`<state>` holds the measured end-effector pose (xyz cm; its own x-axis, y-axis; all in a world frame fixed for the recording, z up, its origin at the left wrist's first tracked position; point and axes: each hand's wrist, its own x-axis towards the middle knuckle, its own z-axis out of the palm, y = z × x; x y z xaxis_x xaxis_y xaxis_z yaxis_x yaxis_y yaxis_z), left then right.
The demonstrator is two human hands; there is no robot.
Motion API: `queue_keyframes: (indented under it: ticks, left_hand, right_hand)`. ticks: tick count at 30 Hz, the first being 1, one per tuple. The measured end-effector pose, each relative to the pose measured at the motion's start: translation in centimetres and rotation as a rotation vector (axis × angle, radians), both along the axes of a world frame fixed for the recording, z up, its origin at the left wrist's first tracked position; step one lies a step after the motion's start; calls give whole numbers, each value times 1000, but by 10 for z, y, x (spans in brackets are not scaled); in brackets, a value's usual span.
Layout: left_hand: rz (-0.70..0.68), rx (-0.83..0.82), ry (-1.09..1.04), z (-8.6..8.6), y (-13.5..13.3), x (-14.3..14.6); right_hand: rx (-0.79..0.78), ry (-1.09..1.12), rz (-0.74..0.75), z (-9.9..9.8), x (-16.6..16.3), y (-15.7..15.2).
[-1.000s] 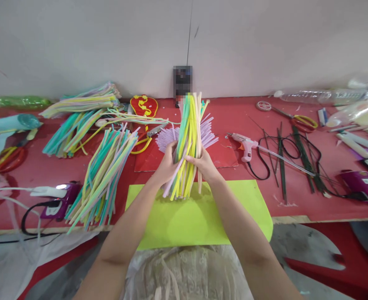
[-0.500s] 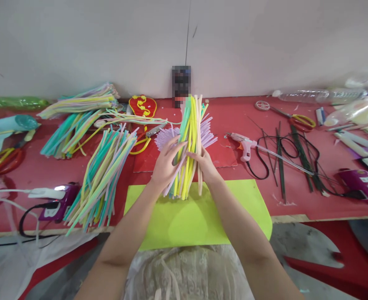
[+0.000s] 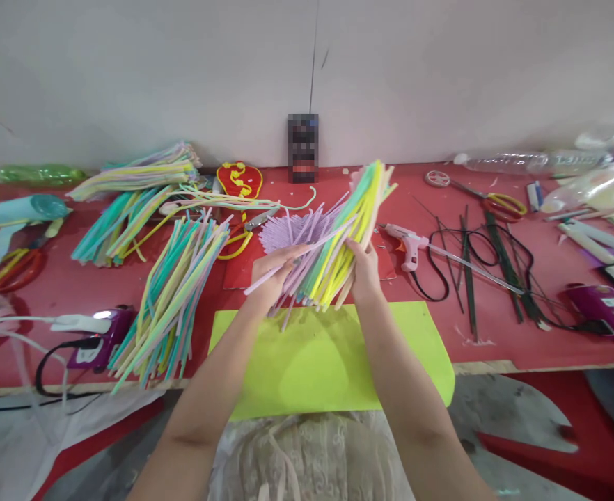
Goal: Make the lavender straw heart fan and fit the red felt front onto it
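Observation:
My right hand (image 3: 365, 270) is wrapped round a bundle of pipe cleaners (image 3: 349, 243) in green, yellow, peach and purple, held tilted with its top leaning right. My left hand (image 3: 276, 270) pinches a single purple pipe cleaner (image 3: 324, 241) that slants across the bundle's left side. Whether its fingers also hold other purple stems beneath cannot be made out. Behind the hands a dense purple pipe cleaner piece (image 3: 280, 234) lies on a red board (image 3: 237, 277), partly covered by the bundle. Below the hands is a lime-green mat (image 3: 312, 362).
More pipe cleaner bundles (image 3: 174, 296) lie at left, near pliers (image 3: 241, 240), scissors (image 3: 12, 268) and a purple power box (image 3: 101, 341). A pink glue gun (image 3: 408, 243), dark wire stems (image 3: 468, 278) and scissors (image 3: 500, 203) lie at right. A blurred dark phone-like object (image 3: 303, 142) leans on the wall.
The bundle has gone from upright to leaning right, now in my right hand. My left hand has drawn lower left with a purple pipe cleaner angled out from the bundle.

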<state>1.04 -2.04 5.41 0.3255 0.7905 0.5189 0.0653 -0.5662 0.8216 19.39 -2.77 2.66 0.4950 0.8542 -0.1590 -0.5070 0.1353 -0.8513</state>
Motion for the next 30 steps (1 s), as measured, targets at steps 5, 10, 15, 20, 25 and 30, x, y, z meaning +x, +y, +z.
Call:
queue_keyframes:
  ticks: [5, 10, 15, 20, 25, 30]
  left_hand:
    - [155, -288, -328, 1, 8, -5]
    - [227, -224, -246, -2, 13, -8]
    - [12, -133, 237, -13, 13, -2]
    - [-7, -260, 201, -17, 13, 1]
    - [30, -320, 44, -7, 9, 2]
    - [-41, -349, 82, -4, 3, 7]
  right_hand:
    - [64, -42, -322, -1, 43, 4]
    - [128, -64, -373, -4, 58, 3]
    - [74, -78, -292, -2, 47, 2]
    - [16, -26, -86, 6, 16, -2]
    - [1, 72, 205, 11, -15, -9]
    - [140, -25, 373, 17, -28, -13]
